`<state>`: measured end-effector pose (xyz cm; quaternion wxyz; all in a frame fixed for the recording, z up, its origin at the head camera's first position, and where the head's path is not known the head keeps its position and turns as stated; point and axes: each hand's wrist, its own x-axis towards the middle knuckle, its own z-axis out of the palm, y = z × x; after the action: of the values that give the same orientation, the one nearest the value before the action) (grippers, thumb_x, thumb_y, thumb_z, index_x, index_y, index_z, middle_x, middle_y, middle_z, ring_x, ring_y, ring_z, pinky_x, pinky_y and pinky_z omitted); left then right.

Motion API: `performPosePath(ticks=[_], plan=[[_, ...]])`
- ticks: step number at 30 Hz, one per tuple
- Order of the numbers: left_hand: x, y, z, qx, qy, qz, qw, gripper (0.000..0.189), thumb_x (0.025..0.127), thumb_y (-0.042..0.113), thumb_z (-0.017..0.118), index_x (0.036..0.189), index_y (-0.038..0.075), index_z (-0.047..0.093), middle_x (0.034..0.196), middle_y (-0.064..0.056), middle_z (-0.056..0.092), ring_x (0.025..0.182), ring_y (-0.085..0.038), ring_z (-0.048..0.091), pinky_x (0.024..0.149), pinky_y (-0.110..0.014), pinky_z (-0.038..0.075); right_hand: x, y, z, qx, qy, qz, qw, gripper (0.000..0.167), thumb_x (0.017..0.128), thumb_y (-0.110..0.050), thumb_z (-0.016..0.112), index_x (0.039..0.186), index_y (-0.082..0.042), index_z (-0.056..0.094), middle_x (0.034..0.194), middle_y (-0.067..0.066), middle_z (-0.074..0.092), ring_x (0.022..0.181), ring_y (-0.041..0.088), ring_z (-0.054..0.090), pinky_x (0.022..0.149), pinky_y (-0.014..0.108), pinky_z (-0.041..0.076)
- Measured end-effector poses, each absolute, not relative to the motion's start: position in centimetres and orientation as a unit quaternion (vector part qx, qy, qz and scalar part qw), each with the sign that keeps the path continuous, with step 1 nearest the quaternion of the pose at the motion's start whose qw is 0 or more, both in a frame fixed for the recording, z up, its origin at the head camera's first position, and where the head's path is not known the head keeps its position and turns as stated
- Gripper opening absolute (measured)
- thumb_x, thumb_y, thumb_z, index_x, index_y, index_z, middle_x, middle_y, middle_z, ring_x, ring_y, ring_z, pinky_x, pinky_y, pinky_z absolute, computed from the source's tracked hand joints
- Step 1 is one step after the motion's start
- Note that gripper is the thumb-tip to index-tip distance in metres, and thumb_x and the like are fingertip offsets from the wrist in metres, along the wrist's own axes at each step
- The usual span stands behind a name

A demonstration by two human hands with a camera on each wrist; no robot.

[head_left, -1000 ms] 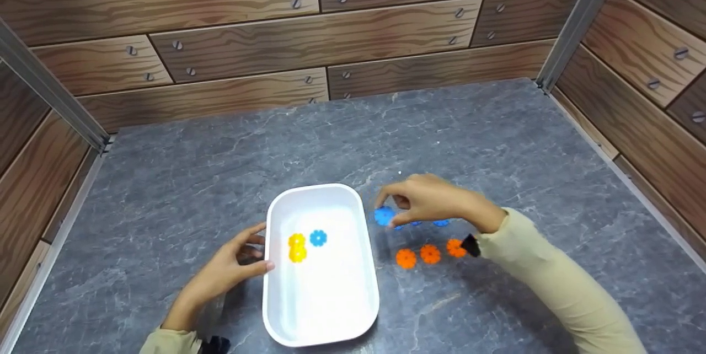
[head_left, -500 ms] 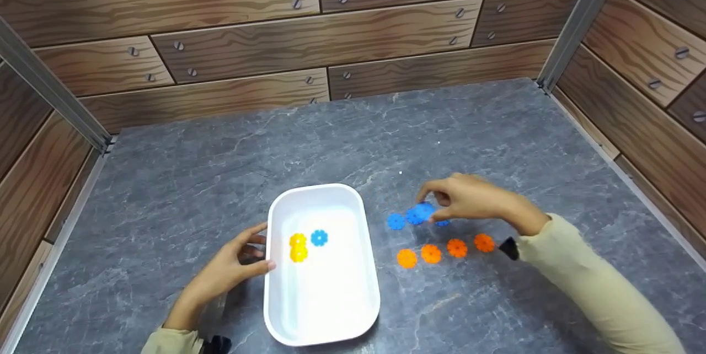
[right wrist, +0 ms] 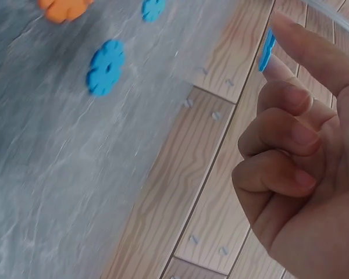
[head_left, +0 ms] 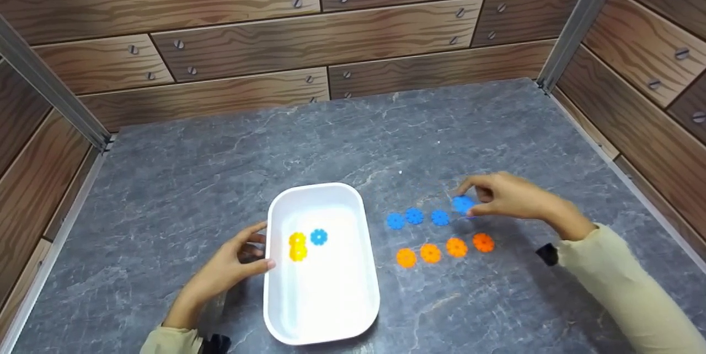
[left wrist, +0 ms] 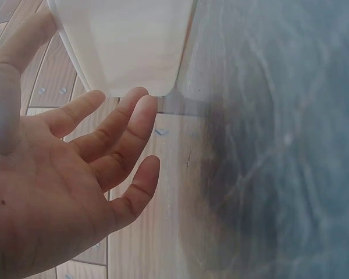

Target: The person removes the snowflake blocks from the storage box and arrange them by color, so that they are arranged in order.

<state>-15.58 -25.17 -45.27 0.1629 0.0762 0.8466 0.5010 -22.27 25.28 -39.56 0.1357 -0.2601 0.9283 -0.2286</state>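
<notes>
My right hand pinches a blue flower-shaped disc between thumb and index finger, just above the table. In the right wrist view that blue disc shows edge-on at the fingertips, with the other fingers curled. Several blue flower discs lie in a row to its left. To the left of the white tray, my left hand rests its thumb on the rim, fingers loosely bent along the outer wall. Inside the tray are two touching yellow flower discs and one blue flower disc.
Nearer the front, a row of orange flower discs lies right of the tray. The grey marbled table is bounded by wood-patterned panels at the back and both sides.
My right hand has moved rightward along the blue row with the blue disc between its fingers, uncovering blue discs and the rightmost orange one. The left hand and tray have stayed put.
</notes>
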Motion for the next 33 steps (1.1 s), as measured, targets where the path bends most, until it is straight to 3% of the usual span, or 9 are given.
performPosePath(ticks=[11,33], plan=[[-15.4,-25.2,-45.3,0.080,0.842,0.508,0.164,0.079,0.084,0.027,0.075,0.149,0.006,0.035,0.130,-0.020,0.052,0.103,-0.023,0.055,0.089,-0.038,0.048,-21.8,28.0,-40.2,-0.238,0.931,-0.249,0.122,0.030,0.084,-0.022,0.074,0.111,-0.013,0.066,0.065,-0.007,0.039,0.055,0.001,0.031,0.056,0.022,0.034],[-15.6,-25.3,-45.2,0.082,0.843,0.506,0.165,0.080,0.083,0.026,0.075,0.149,0.005,0.034,0.129,-0.020,0.053,0.101,-0.022,0.055,0.086,-0.035,0.047,-22.9,31.3,-42.8,-0.167,0.933,-0.271,0.170,0.037,0.085,-0.020,0.073,0.117,-0.005,0.062,0.069,-0.002,0.046,0.057,0.005,0.038,0.054,0.024,0.035]])
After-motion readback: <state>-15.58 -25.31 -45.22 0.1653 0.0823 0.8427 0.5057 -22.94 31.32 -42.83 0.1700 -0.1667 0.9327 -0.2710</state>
